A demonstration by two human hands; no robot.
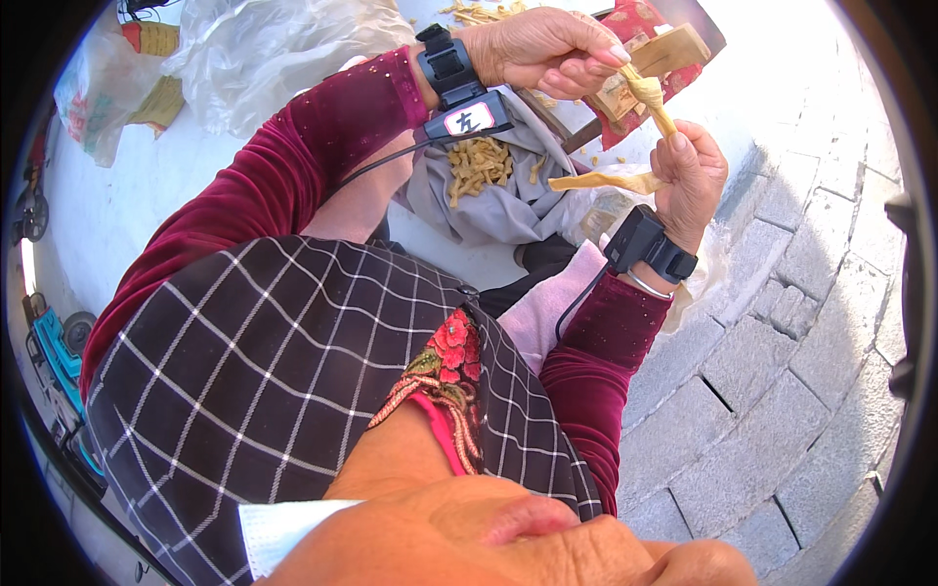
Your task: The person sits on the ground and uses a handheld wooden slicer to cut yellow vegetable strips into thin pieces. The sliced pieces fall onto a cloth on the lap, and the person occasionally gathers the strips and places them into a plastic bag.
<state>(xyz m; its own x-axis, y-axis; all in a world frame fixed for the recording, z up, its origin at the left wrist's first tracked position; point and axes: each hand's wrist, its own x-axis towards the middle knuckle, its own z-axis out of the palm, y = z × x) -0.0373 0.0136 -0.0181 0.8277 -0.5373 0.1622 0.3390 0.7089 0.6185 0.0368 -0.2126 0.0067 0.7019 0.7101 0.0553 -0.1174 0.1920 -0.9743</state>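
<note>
A pale yellow, pliable flat strip [607, 181] stretches between my hands, with a knot [645, 91] in its middle. My left hand [546, 53] pinches its upper end between thumb and fingers. Below the knot, my right hand [689, 165] grips the strip, and a loose tail hangs out toward the left. What the strip is made of is not clear. Just behind the knot, a wooden block [670, 50] rests over a red patterned cloth [623, 18]. A heap of short yellow pieces [480, 167] lies on grey cloth [506, 212] below my left wrist.
Crumpled clear plastic bags [278, 58] lie at the upper left. More yellow strips [484, 11] are at the top edge. Grey paving [762, 410] runs along the right. A blue wheeled object [58, 359] stands at the far left. Black devices with cables are strapped to both wrists.
</note>
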